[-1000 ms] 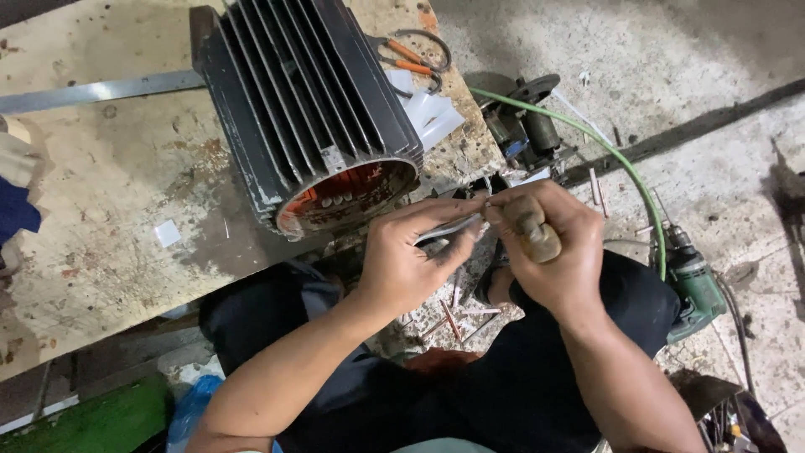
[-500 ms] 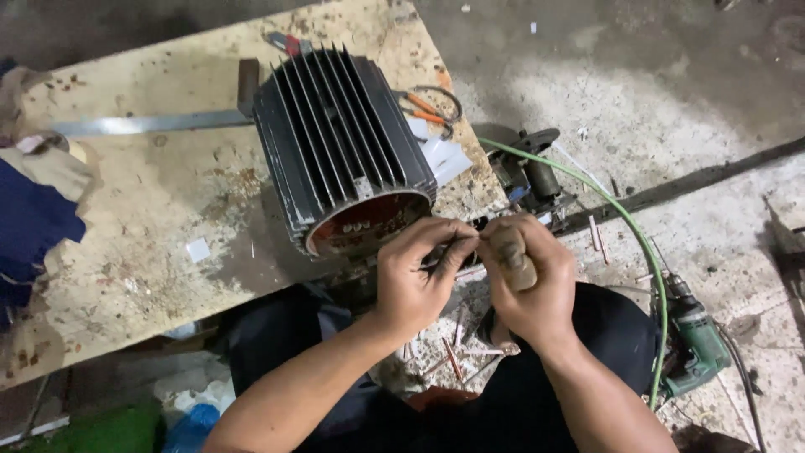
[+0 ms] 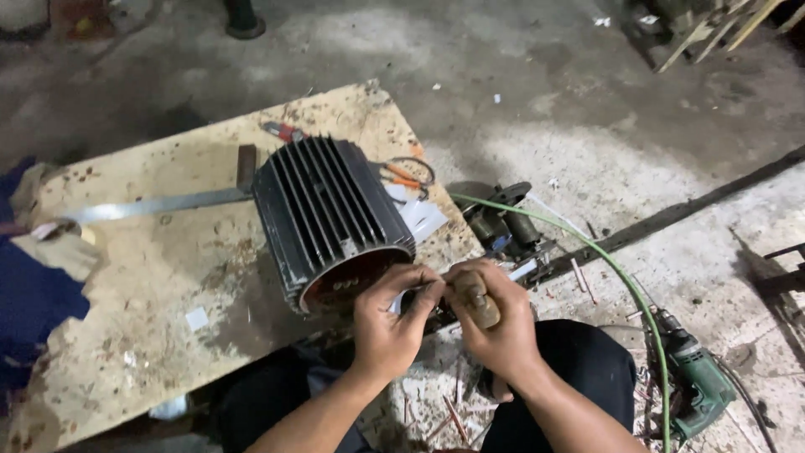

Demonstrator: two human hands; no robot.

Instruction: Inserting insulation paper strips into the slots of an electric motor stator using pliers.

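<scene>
Two bare hands meet at the lower centre of the frame, just in front of the open end of a black ribbed electric motor housing [image 3: 329,220] that lies on its side on a worn, stained plywood bench [image 3: 151,285]. The left hand [image 3: 387,325] has its fingers pinched together on a thin light strip that is too small to identify, right at the motor's reddish open mouth. The right hand [image 3: 496,325] has its grip clamped around a short brown wooden tool handle [image 3: 476,299], which stands tilted between thumb and fingers; the two hands touch at the fingertips. On the bench behind the motor, toward the upper left of the frame, lies a long flat grey metal bar [image 3: 142,206], and orange-handled scissors [image 3: 404,174] lie just beside the motor's far side. A green hose [image 3: 604,262] curves across the concrete floor at the right, ending near a green power drill [image 3: 693,379] at the lower right.
</scene>
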